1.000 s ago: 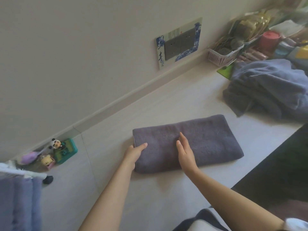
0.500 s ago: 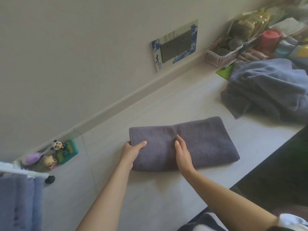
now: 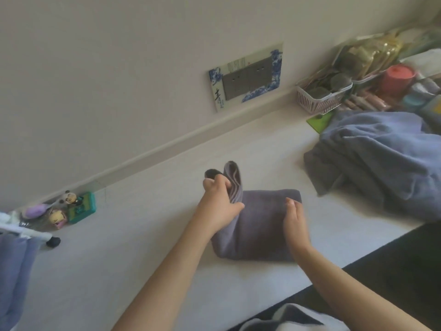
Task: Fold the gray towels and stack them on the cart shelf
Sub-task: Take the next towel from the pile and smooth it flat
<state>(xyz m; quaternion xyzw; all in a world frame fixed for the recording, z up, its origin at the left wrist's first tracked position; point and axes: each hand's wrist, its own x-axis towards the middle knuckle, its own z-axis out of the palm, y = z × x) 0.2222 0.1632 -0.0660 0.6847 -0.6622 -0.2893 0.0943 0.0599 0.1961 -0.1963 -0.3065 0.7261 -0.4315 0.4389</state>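
A dark gray towel (image 3: 260, 225) lies on the pale counter (image 3: 143, 235) in front of me, partly folded. My left hand (image 3: 218, 204) grips the towel's left end and holds it lifted, standing up over the rest of the cloth. My right hand (image 3: 294, 223) rests flat, fingers straight, on the towel's right part and presses it down. A heap of unfolded gray towels (image 3: 381, 158) sits at the right of the counter. The cart shelf is not identifiable in view.
Small toy figures and a green box (image 3: 71, 206) stand by the wall at the left. Gray cloth hangs from a white rack (image 3: 14, 266) at the far left. A pink basket (image 3: 322, 99), bags and a red tub (image 3: 397, 78) crowd the back right. The counter's dark front edge (image 3: 381, 266) runs lower right.
My left hand has taken the towel's left end, lifted it and swung it rightward over the middle. My right hand has slid to the right along the towel and stays pressed on it.
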